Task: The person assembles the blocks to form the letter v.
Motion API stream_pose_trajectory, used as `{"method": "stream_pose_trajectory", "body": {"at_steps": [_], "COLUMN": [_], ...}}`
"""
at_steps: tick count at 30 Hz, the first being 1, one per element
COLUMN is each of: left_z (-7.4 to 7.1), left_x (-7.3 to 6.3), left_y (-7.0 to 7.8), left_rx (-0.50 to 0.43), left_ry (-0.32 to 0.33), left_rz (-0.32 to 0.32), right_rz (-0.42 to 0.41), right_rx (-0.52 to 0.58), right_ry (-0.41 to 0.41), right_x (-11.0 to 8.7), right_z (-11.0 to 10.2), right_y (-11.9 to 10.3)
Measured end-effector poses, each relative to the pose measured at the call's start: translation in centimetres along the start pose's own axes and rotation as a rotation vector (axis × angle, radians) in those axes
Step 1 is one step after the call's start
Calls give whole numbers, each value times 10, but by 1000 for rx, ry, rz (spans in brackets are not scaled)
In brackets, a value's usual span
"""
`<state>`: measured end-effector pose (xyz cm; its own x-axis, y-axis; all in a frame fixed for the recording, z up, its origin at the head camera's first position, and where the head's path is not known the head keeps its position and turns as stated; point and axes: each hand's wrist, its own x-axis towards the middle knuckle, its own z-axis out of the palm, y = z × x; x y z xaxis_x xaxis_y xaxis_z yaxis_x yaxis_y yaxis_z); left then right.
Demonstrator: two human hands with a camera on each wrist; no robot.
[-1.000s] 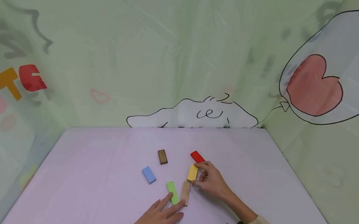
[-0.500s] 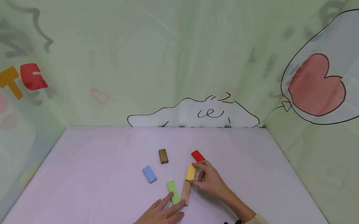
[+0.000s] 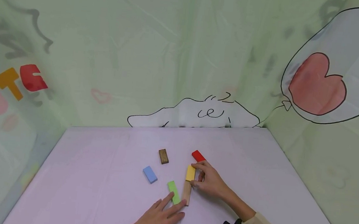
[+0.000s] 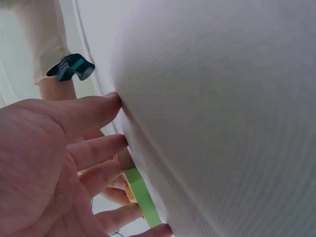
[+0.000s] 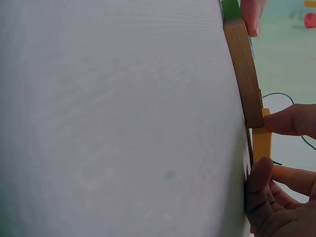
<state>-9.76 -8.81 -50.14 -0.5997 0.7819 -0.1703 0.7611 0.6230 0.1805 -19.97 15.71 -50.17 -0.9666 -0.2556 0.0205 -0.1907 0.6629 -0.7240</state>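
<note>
My right hand [image 3: 211,180] pinches a yellow block [image 3: 190,173] between thumb and fingers. The yellow block's near end meets the far end of a plain wooden block [image 3: 186,193], nearly in line with it; in the right wrist view the yellow block [image 5: 262,145] overlaps the wooden block's end [image 5: 245,74]. With fingers spread and fairly straight, my left hand [image 3: 157,217] rests by the near ends of the wooden block and a light green block [image 3: 174,192]. One fingertip overlaps the green block, another the wooden one. In the left wrist view the green block [image 4: 143,197] lies beside the fingers.
Beyond the right hand lies a red block [image 3: 198,155], partly covered by its fingers. A dark brown block [image 3: 163,156] and a blue block [image 3: 150,174] lie farther left. The pale cloth-covered table [image 3: 98,176] ends at printed fabric walls [image 3: 158,54].
My right hand has shifted the yellow block slightly left, bringing it from beside the wooden block's far end into line with it. The left hand has stayed put.
</note>
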Motion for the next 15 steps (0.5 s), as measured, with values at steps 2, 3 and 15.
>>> {"method": "stream_pose_trajectory", "body": {"at_steps": [2,3,15], "left_z": [0,0,-1], "left_x": [0,0,1], "left_y": [0,0,1], "left_rx": [1,1,-16], "left_ry": [0,-2,-24], "left_rz": [-1,-2,-19], "right_rz": [4,6,19], "right_rx": [-7,-10,-17], "right_ry": [-5,-7,-23], "right_x": [0,0,0], "right_z": [0,0,0], "right_y": [0,0,1]}}
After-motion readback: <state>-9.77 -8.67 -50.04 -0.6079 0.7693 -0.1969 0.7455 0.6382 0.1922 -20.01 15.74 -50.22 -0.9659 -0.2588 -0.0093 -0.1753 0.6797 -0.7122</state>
